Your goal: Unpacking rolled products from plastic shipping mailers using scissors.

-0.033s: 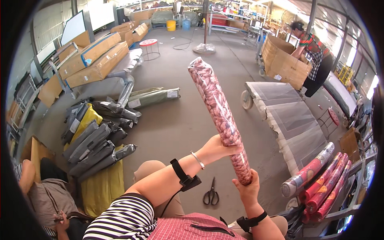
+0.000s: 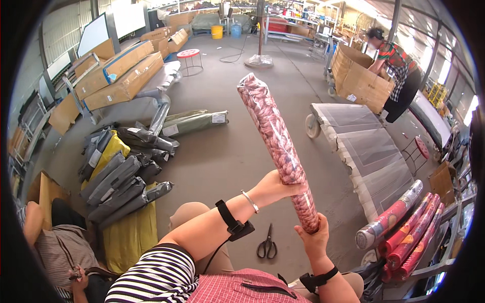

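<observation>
A long roll point(image 2: 270, 129) with a pink chunky-knit pattern, wrapped in clear film, tilts up and away in front of me, its top leaning left. My left hand point(image 2: 278, 188) is closed round it below the middle, with part of the fingers hidden behind. At the roll's lower end, my right hand point(image 2: 314, 238) grips it, thumb on the left side. Black-handled scissors point(image 2: 267, 245) lie on the floor between my knees, apart from both hands.
Grey wrapped rolls point(image 2: 118, 177) lie piled at left on yellow sheeting point(image 2: 130, 237). Red patterned rolls point(image 2: 411, 227) rest at right beside a flat wheeled cart point(image 2: 371, 151). A seated person point(image 2: 65, 242) is near left; another point(image 2: 401, 65) leans into a cardboard box point(image 2: 361, 83).
</observation>
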Available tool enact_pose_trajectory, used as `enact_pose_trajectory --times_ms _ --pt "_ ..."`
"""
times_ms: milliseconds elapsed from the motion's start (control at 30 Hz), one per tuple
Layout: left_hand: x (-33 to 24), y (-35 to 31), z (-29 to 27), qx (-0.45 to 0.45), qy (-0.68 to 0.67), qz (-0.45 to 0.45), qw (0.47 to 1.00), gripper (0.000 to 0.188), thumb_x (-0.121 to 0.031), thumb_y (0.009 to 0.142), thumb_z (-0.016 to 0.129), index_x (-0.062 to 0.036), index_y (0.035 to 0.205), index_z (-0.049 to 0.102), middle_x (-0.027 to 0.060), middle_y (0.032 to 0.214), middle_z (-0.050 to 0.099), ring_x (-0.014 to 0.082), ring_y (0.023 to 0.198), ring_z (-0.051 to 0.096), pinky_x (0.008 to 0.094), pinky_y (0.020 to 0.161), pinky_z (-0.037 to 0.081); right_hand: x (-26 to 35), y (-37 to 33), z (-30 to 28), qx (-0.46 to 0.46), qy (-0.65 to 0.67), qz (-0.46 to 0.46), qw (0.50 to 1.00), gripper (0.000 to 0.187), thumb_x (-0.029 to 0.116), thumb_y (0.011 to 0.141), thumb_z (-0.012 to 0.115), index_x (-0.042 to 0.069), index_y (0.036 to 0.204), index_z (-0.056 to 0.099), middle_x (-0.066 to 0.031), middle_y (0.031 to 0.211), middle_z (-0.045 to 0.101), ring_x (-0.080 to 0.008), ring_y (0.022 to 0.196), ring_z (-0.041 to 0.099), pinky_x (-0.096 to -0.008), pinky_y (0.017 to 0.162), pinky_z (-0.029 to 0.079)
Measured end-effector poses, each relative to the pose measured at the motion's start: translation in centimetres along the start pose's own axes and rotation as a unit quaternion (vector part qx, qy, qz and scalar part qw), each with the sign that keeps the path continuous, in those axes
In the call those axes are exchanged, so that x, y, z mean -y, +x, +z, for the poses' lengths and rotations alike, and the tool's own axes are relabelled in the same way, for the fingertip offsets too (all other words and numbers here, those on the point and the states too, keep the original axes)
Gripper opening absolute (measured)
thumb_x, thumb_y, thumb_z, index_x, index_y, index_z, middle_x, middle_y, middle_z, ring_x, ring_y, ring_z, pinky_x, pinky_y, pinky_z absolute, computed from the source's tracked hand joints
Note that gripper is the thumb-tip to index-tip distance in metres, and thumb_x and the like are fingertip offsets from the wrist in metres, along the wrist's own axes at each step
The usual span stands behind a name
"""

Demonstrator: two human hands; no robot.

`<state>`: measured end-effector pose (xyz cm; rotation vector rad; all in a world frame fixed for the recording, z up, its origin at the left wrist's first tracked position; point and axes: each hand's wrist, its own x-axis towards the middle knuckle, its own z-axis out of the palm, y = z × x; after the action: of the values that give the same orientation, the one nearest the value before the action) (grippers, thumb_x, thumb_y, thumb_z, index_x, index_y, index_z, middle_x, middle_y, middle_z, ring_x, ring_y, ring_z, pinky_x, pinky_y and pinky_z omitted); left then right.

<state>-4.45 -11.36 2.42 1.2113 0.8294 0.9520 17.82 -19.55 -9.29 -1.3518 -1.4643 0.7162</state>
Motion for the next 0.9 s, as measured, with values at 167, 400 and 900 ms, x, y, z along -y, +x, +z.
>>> enact_pose_trajectory --times_ms 167,400,900 --pt "0.3 -0.3 0.2 -0.013 0.056 -0.036 0.998 0.037 -0.02 0.075 0.077 -0.004 0.104 0.061 0.0035 0.102 0.062 0.0124 0.095 0.059 0.0305 0.079 0.051 1.2 0.7 -0.6 -0.013 -0.107 -0.054 0.993 0.071 0.012 0.056 0.089 0.006 0.115 0.05 -0.011 0.106 0.051 -0.0281 0.096 0.053 -0.0379 0.086 0.045" --pt "1.3 -0.3 0.0 0.073 0.01 0.155 0.985 0.037 -0.012 0.069 0.076 -0.0062 0.102 0.059 0.0072 0.112 0.058 0.0166 0.107 0.054 0.0343 0.092 0.045 1.8 1.6 -1.2 -0.025 -0.12 -0.09 0.988 0.076 0.004 0.054 0.086 0.005 0.12 0.049 -0.0114 0.108 0.051 -0.0292 0.1 0.053 -0.0384 0.089 0.044" --pt "1.3 0.3 0.7 -0.102 -0.057 0.031 0.993 0.018 -0.025 0.094 0.059 -0.0066 0.097 0.058 -0.0022 0.075 0.057 0.0049 0.052 0.047 0.0196 0.042 0.031 2.4 0.9 -2.9 0.14 -0.031 -0.011 0.99 0.063 0.022 0.074 0.077 0.008 0.128 0.046 -0.0147 0.101 0.065 -0.0238 0.087 0.066 -0.0339 0.078 0.052"
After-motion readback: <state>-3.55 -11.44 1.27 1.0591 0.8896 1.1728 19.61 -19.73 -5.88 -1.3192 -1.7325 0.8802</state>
